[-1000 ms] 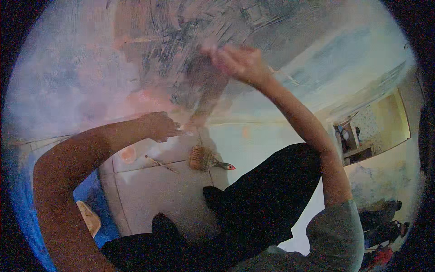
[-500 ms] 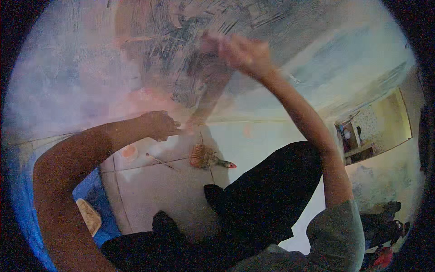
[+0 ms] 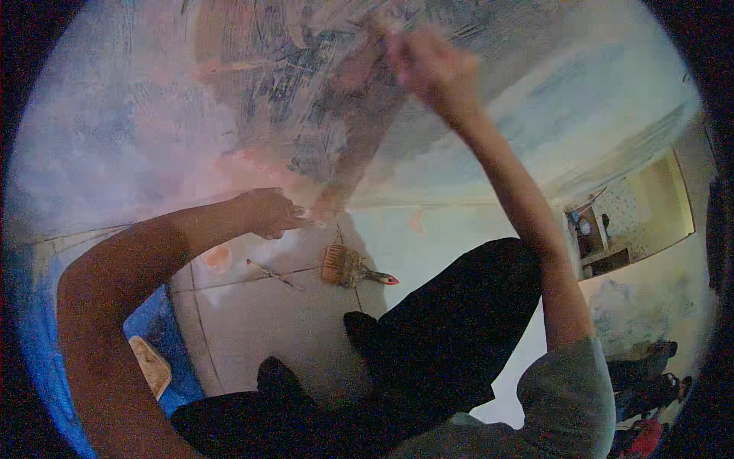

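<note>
A mural-like painted wall (image 3: 153, 115) in greys, blues and pinks with dark streaky strokes fills the upper view. My right hand (image 3: 440, 73) is raised against its dark patch, fingers closed, blurred by motion. A short, smeared paintbrush (image 3: 378, 27) pokes out beyond those fingers and meets the paint. Lower down, near the wall's foot, my left hand (image 3: 269, 214) is closed; a small pale thing shows at its fingertips, too unclear to name. On the tiles between my arms lie a wide, bristly brush (image 3: 342, 266) with a red-tipped handle and a thin paintbrush (image 3: 274, 273).
Pale floor tiles (image 3: 252, 321) lie under my dark-clothed legs (image 3: 459, 314). An orange-pink paint spot (image 3: 218, 258) marks the floor. At left, a cream tray-like piece (image 3: 151, 367) sits on blue sheeting (image 3: 172, 329). A cluttered recess (image 3: 604, 237) opens at right.
My right hand has moved up and to the right along the wall, with the paintbrush tip now higher. My left hand stays almost where it was.
</note>
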Demonstrator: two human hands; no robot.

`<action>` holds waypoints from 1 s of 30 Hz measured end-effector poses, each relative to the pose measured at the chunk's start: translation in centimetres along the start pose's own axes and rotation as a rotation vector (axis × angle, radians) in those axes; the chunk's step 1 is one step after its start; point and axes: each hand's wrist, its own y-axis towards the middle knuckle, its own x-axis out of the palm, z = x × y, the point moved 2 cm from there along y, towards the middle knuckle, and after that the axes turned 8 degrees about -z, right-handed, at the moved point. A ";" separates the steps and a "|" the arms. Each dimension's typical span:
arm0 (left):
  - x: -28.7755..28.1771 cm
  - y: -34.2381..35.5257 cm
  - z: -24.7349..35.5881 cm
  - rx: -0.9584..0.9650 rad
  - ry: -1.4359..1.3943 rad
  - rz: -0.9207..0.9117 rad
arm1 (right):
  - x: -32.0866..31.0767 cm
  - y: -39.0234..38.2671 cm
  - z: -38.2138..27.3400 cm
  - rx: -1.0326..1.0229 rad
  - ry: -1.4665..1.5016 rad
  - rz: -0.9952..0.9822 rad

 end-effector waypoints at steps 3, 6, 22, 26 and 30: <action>-0.2 0.2 -0.1 -0.029 0.058 -0.135 | -1.2 1.8 3.2 0.184 -0.002 0.225; -0.2 -0.3 0.4 -0.033 0.092 -0.071 | -0.9 0.6 1.6 0.127 0.090 0.183; 1.1 0.7 0.3 -0.022 -0.098 0.091 | 1.1 -2.3 -3.8 -0.184 0.143 -0.207; 2.0 1.5 0.2 -0.037 -0.554 0.274 | 2.7 -7.4 -11.0 -0.393 0.495 -0.536; 2.1 0.3 1.9 0.031 -0.893 0.456 | 1.4 -9.3 -14.7 -0.608 0.532 -0.780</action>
